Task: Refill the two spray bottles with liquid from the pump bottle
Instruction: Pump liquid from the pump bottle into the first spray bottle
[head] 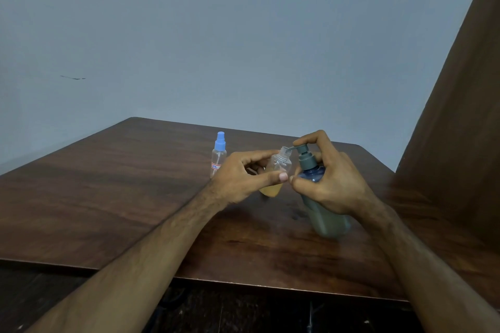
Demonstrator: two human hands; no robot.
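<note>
table [113, 197]: we've got everything toward its far right corner
pump bottle [328, 220]: our right hand [331, 181] grips it, finger on the pump
open spray bottle [278, 170]: pinched in our left hand [243, 178], partly filled, so roughly midway
capped spray bottle [218, 155]: standing behind, looks unfilled

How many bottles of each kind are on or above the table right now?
Spray bottles: 2, the capped spray bottle standing on the table and the open spray bottle in the left hand.
Pump bottles: 1, the pump bottle in the right hand.
Total: 3
</note>
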